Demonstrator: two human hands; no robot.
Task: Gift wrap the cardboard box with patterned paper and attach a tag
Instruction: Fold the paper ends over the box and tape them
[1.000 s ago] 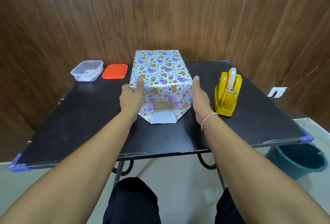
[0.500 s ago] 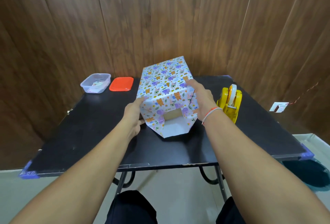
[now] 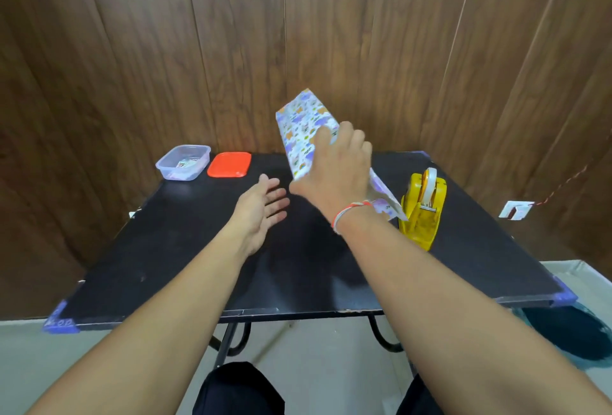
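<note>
The right hand [image 3: 337, 169] hides much of the blurred wrapped box [image 3: 303, 130].

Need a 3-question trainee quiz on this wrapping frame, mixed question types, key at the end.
1. True or false: the left hand grips the wrapped box.
2. Which object sits on the black table directly right of the clear plastic container? A) yellow tape dispenser B) orange lid C) scissors
3. Fill in: the right hand holds the wrapped box tilted up, close beside the yellow ____.

Key: 1 false, the left hand is open and apart from the box; 2 B, the orange lid; 3 tape dispenser.
</note>
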